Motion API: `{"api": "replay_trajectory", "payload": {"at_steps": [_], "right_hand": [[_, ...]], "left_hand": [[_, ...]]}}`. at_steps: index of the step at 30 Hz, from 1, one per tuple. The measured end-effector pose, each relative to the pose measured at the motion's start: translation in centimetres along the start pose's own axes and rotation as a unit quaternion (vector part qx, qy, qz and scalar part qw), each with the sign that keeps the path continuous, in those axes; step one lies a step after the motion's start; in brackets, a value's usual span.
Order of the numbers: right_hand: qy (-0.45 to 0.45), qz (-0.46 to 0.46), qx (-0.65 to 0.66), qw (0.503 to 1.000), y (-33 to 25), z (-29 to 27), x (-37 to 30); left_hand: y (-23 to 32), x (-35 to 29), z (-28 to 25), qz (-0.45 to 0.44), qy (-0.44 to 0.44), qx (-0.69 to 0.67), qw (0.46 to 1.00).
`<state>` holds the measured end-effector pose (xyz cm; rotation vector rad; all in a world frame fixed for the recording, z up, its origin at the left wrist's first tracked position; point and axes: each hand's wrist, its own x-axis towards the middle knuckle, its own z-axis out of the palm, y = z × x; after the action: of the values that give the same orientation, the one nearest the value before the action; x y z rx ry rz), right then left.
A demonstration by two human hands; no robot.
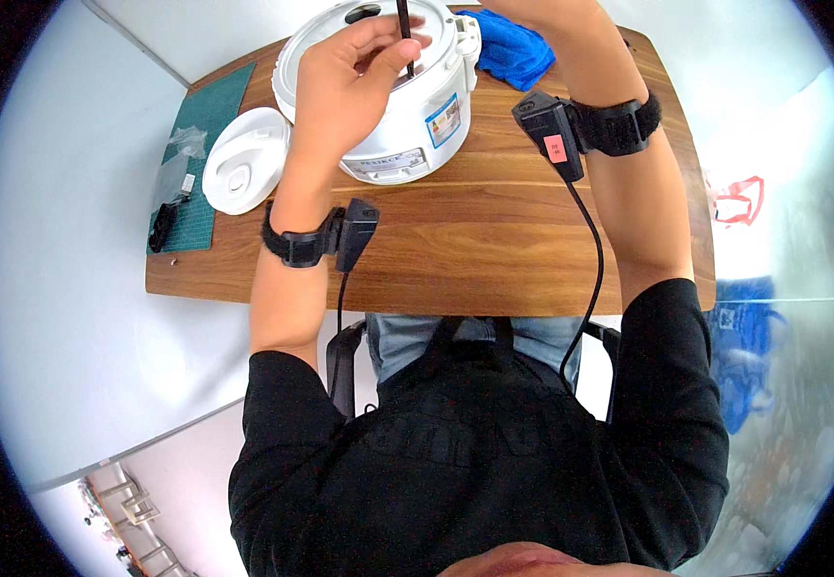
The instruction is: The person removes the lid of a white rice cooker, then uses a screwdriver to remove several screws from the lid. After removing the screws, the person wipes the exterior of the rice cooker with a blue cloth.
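A round white cooker, likely a rice cooker (388, 144), stands on the wooden table with its top facing up. Over that top is my left hand (364, 72), its thumb and fingers closed round a thin dark rod (405, 43). The rod stands nearly upright, its lower end at the cooker's top; its upper end runs out of view. My right arm reaches past the cooker's right side. Only the base of my right hand (532, 10) shows at the top edge; its fingers are cut off. A loose white oval cover (244, 159) lies left of the cooker.
Behind the cooker at right is a crumpled blue cloth (513, 48). A green cutting mat (196, 216) at left bears clear plastic bags (175, 168) and a black coiled cord (161, 227). Cabled black devices are strapped to both forearms. The wooden table (475, 240) ends just before my lap.
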<state>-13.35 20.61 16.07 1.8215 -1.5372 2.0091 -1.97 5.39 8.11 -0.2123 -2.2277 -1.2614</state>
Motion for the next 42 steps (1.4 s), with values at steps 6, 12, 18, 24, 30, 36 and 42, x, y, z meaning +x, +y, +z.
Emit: {"api": "replay_trajectory", "payload": {"at_steps": [6, 12, 18, 24, 30, 36, 42], "right_hand": [[0.019, 0.014, -0.105, 0.994, -0.6, 0.5, 0.0], [0.075, 0.088, -0.207, 0.971, -4.0, 1.7, -0.3], [0.005, 0.051, -0.042, 0.998, -1.3, 0.8, 0.2], [0.016, 0.049, -0.056, 0.997, -0.5, 1.0, 0.2], [0.014, 0.169, -0.208, 0.963, -5.4, 1.9, 0.4], [0.047, 0.038, -0.067, 0.996, -0.6, 0.9, -0.2], [0.052, 0.040, -0.031, 0.997, -0.2, 1.7, 0.0]], "left_hand": [[0.5, 0.1, -0.4, -0.026, -0.028, 0.002, 0.999], [0.7, 0.3, -0.1, -0.047, -0.002, 0.006, 0.999], [-0.2, -0.1, 0.0, -0.012, 0.026, 0.015, 0.999], [-0.1, 0.3, 0.1, -0.014, 0.003, -0.022, 1.000], [0.0, 0.2, 0.0, -0.043, 0.019, -0.028, 0.999], [0.3, 0.1, 0.3, -0.025, 0.031, -0.008, 0.999], [0.3, 0.3, -0.2, -0.043, -0.009, -0.018, 0.999]]}}
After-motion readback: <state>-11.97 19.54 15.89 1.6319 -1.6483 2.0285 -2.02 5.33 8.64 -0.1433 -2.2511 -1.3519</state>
